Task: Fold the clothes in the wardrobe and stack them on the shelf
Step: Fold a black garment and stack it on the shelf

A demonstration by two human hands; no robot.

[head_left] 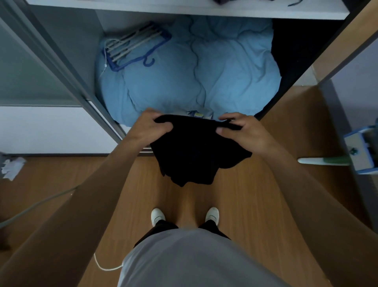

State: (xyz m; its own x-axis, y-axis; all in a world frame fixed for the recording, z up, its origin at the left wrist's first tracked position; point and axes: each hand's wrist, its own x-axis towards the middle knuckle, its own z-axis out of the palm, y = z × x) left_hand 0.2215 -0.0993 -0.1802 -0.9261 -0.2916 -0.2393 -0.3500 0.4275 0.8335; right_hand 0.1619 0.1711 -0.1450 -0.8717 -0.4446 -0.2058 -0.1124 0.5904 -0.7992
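A black garment (196, 151) hangs in mid-air before the open wardrobe (61, 67), its top edge pinched by the left hand (152, 128) and right hand (243, 131), fingers curled onto cloth. Folding looks barely begun; next, halving it evenly. Inside lie a blue duvet (204, 69) and hangers (133, 46); the shelf (184, 9) sits above.

Black garment held up in front of the open wardrobe

A black garment (194, 149) hangs bunched and unfolded in the air, gripped along its top edge by the left hand (151, 128) and the right hand (243, 131), its crumpled lower edge dangling above the wooden floor (235, 194). Its exact kind cannot be told. Above, at the top of the view, runs the white wardrobe shelf (204, 10), with a little dark fabric (223, 1) just visible on it.
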